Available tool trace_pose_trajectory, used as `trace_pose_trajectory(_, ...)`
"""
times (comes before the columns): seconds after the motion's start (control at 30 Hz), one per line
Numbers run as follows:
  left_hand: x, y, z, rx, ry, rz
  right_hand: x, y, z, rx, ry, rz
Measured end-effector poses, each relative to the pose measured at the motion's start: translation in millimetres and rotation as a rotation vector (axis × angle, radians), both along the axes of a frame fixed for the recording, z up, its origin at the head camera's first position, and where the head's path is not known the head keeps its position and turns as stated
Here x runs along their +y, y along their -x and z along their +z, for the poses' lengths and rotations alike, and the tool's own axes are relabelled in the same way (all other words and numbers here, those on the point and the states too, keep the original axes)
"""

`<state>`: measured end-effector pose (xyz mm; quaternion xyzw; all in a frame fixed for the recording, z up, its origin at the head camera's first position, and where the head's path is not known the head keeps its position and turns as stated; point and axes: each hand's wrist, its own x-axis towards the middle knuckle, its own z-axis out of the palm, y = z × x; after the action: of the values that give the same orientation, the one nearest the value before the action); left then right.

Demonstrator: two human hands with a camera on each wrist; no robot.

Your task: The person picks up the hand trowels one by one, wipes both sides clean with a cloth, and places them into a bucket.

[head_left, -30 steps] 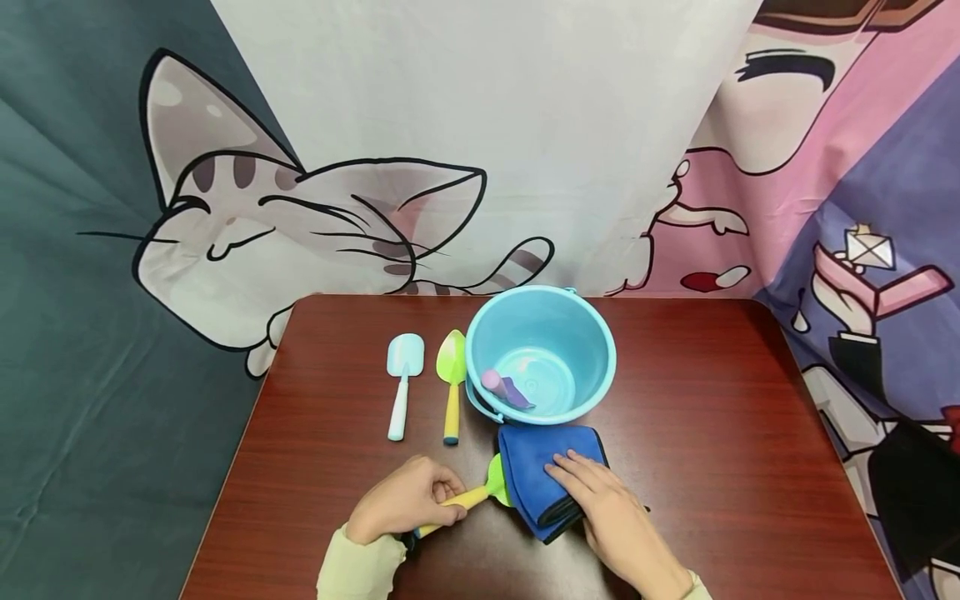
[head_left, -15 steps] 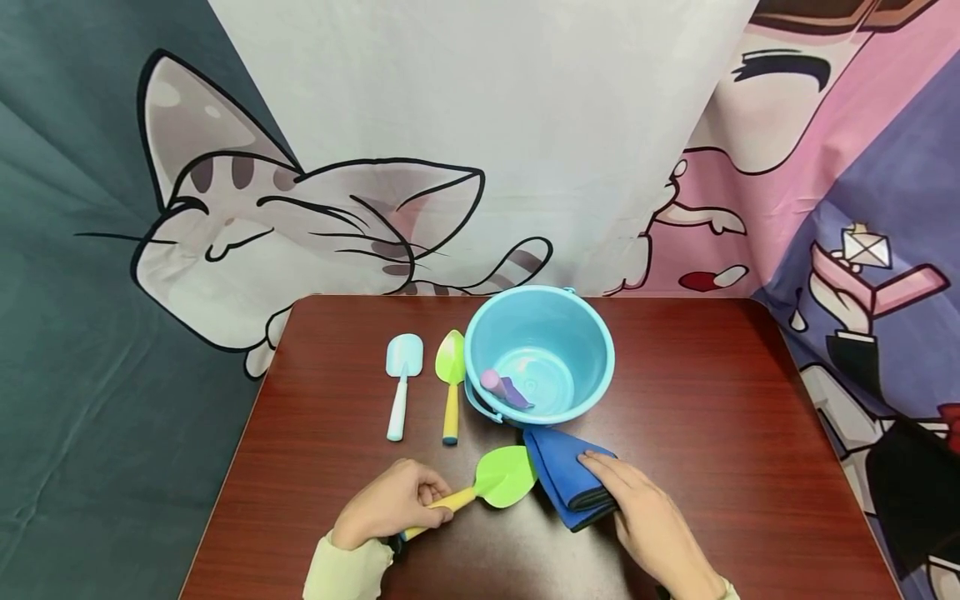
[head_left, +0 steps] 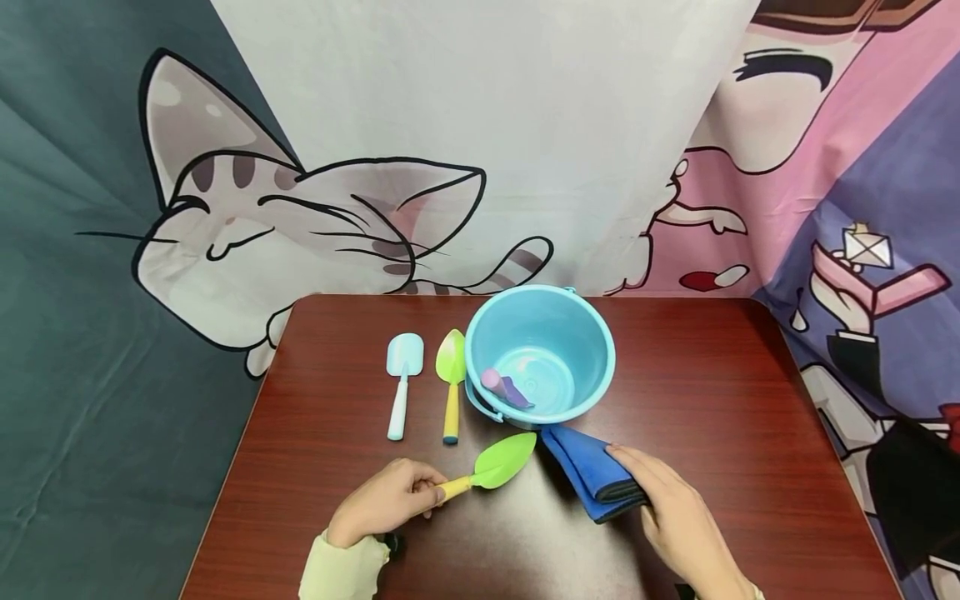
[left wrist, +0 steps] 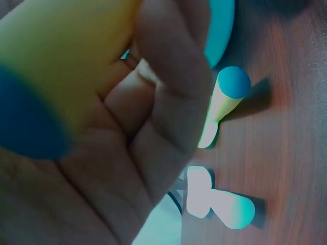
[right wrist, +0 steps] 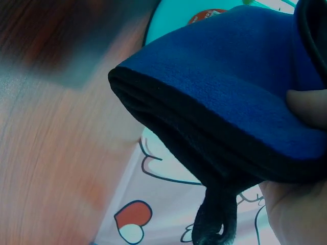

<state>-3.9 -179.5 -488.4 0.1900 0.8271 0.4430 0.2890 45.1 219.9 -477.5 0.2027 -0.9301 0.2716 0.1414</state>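
Two hands are at the near side of the surface (head_left: 720,400). The left hand (head_left: 386,502) has its thumb and fingers closed around the yellow handle of a green shovel (head_left: 504,460), its blade pointing right and far. The right hand (head_left: 682,517) grips a folded blue cloth (head_left: 588,471) between thumb and fingers — black edging, a loop hanging down. Both things are just near of a blue bucket (head_left: 583,329), which has a purple toy (head_left: 517,394) inside. Left of the bucket lie a second shovel (head_left: 452,367) — green and yellow — and, farther left, a pale blue scoop (head_left: 405,357).
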Motion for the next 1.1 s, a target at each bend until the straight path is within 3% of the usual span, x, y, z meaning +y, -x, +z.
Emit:
trace_pose_trajectory(0.2, 0.8, -0.2, -1.5, -0.008, -0.018, 0.002, 1.0, -1.3, 2.1, -0.013, 0.0, 0.001)
trace_pose_trajectory(0.37, 3.6, -1.3, -6.1, -0.074, -0.073, 0.007, -0.4, -2.3, 4.6, -0.02, 0.018, 0.014)
trace_pose_trajectory(0.5, 7.1, -1.8, -9.3, -0.076, -0.068, 0.006, -3.1, -1.9, 5.1, -0.017, 0.035, 0.052)
trace_pose_trajectory(0.63, 9.7, -1.7, -9.6, -0.06, -0.056, -0.013, -7.0, -1.1, 4.2, -0.028, 0.058, 0.102)
trace_pose_trajectory(0.9, 16.5, -0.5, -7.5, -0.11, -0.121, -0.07, -23.2, 4.6, 4.0, 0.014, 0.106, 0.174)
trace_pose_trajectory(1.1, 19.0, 0.4, -8.5, -0.026, -0.087, -0.095, -37.5, 4.1, 4.6, 0.004, 0.119, 0.227)
